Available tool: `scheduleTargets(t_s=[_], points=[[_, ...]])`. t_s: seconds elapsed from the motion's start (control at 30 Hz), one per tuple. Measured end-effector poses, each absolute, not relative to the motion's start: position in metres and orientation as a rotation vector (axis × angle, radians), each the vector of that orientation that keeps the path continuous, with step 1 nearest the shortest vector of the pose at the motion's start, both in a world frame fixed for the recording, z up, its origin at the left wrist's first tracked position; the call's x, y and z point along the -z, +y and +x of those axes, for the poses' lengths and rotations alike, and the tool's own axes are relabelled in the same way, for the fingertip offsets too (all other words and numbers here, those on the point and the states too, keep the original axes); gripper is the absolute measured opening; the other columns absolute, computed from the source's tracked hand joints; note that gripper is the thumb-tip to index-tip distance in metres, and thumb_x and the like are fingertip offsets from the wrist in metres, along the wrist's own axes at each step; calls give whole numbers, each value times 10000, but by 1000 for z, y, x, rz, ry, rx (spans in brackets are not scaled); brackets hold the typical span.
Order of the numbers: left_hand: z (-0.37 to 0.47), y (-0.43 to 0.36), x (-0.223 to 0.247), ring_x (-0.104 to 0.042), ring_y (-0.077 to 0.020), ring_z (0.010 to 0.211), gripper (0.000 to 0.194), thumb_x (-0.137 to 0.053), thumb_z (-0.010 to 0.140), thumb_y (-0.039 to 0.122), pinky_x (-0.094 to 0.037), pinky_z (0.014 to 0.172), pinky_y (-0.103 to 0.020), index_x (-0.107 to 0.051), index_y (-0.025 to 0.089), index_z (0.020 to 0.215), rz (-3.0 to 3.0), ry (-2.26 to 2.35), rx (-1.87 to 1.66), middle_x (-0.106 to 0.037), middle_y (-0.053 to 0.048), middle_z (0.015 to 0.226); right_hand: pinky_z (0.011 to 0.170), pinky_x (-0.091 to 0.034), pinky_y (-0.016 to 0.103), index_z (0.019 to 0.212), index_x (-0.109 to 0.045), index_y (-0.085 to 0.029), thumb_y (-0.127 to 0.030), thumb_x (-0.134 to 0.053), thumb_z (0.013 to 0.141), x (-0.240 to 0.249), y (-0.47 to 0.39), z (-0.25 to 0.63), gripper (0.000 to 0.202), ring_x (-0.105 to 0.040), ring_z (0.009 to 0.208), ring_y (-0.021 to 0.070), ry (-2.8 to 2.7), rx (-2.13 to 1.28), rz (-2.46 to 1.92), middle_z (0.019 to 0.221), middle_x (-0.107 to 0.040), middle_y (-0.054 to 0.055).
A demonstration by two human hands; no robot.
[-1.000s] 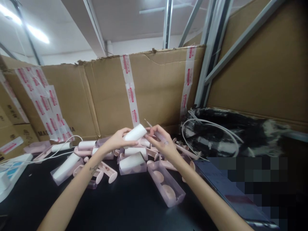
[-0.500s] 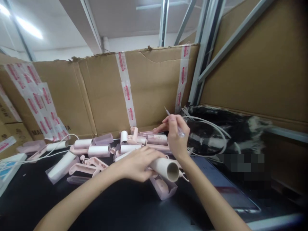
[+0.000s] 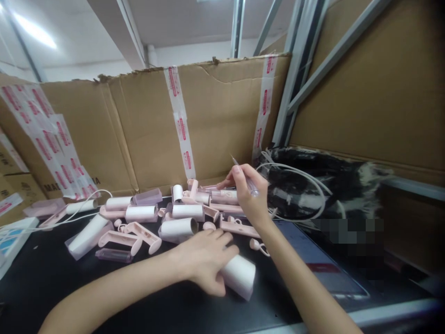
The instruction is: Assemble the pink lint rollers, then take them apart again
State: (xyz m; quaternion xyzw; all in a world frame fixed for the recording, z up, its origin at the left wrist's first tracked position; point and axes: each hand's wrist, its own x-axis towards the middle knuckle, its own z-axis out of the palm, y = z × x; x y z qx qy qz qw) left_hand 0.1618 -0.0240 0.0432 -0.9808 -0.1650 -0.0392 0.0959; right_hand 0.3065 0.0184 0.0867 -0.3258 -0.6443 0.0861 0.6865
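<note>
My left hand (image 3: 210, 262) is closed over a white paper roll (image 3: 239, 273), pressing it from above, thumb on the near side. The roll lies in a translucent purple case, mostly hidden under roll and hand. My right hand (image 3: 250, 188) grips a slim pen-like tool (image 3: 235, 161) with a clear body, its thin tip pointing up and left; I cannot tell its exact kind. Close to the left hand lie another white roll (image 3: 179, 228) and a pink handle piece (image 3: 239, 227). A small pink ring-shaped part (image 3: 259, 247) sits beside the right forearm.
More white rolls (image 3: 141, 213), pink handles (image 3: 120, 241) and purple cases (image 3: 148, 197) spread across the black table (image 3: 139, 297). A tablet-like screen (image 3: 320, 264) lies to the right. Behind stand a cardboard wall (image 3: 149, 125), black plastic wrapping (image 3: 295, 185) and white cables (image 3: 309, 174).
My left hand has lowered the white roll into the purple case, and its open end no longer faces me. The right hand shifted slightly left, still gripping the pen-like tool.
</note>
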Motion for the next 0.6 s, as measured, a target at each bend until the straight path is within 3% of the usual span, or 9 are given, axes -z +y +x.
scheduleTargets(t_s=[0.13, 0.23, 0.4, 0.6], points=[[165, -41, -37, -515, -264, 892, 632, -655, 680, 491, -432, 781, -358, -476, 73, 1119, -2918, -489, 25, -568, -121, 978, 554, -470, 252, 667, -476, -214, -392, -435, 913, -87, 17, 307, 306, -624, 521, 139, -1451, -217, -735, 523, -571, -38], [155, -59, -32, -524, -267, 911, 647, -623, 748, 471, -441, 753, -353, -408, 94, 1228, -2882, -611, 18, -568, -124, 1014, 615, -474, 264, 703, -488, -211, -401, -456, 902, -86, 22, 307, 277, -635, 590, 151, -1499, -197, -795, 588, -619, -14], [109, -69, -22, -531, -279, 956, 674, -660, 725, 450, -448, 786, -382, -389, 155, 1268, -2794, -924, 50, -540, -119, 1122, 680, -449, 277, 862, -493, -205, -396, -461, 899, -78, 29, 302, 197, -641, 760, 179, -1629, -62, -921, 854, -680, 55], [66, -46, 1, -542, -293, 980, 598, -610, 772, 446, -447, 816, -409, -437, 110, 1236, -2529, -1102, 242, -561, -147, 1124, 712, -460, 290, 997, -462, -201, -354, -404, 920, -86, 43, 286, 181, -644, 860, 199, -1827, 142, -992, 985, -672, 89]])
